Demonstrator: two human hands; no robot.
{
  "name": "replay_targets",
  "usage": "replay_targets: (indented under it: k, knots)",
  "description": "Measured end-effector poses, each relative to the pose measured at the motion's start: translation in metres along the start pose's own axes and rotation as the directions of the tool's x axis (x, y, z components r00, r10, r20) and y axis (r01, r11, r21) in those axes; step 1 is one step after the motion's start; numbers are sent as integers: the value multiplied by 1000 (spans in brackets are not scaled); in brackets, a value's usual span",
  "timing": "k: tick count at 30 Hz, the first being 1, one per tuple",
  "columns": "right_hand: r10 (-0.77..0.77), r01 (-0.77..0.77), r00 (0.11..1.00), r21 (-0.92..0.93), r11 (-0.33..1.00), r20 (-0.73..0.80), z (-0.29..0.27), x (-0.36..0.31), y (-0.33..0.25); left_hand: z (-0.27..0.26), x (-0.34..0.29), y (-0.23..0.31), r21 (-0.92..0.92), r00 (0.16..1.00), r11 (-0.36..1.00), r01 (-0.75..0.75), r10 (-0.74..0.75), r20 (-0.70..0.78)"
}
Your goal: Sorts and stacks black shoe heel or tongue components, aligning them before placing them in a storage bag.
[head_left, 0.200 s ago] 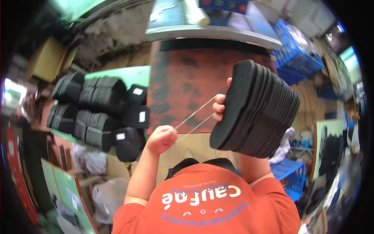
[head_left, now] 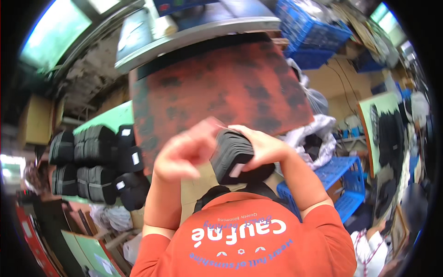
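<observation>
Right hand (head_left: 266, 147) clamping a black stack (head_left: 231, 154), left hand (head_left: 188, 151) blurring beside it, its grip unclear, black bundles (head_left: 94, 144) sitting at left.

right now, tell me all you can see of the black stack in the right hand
The stack is many thin, curved black pieces, layered together, foam- or fabric-like in look. A pale label sits on its lower face. Gripped tilted by the right hand, it appears between the red table and the shirt; the blurred left hand is close, contact unclear.

Motion-blurred left hand (head_left: 184, 154), bright upper-left window (head_left: 55, 37)
</observation>
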State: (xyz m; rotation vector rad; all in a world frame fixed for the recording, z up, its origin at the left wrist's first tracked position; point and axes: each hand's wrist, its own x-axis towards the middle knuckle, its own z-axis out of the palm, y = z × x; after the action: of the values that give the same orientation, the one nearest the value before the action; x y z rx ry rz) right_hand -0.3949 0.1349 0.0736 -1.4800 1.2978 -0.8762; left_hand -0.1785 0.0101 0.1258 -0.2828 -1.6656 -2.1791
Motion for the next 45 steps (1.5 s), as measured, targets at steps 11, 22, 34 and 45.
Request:
replay_targets:
  k: [11,22,34,45]
  knots:
    - [557,435,594,814,384,-580,-16,-251,158,125,77,-212,612,908,738,284,-411,74]
    - [810,115,-329,831,544,-485,-130,-290,357,127,88,-219,847,823,442,294,-568,11]
    - [142,95,742,312,945,-655,-41,-21,64,86,-109,-147,483,292,492,724,416,-861]
    - [-343,323,936,-567,757,75,211,241,-21,27,-257,-93,31,-305,840,542,231,-924]
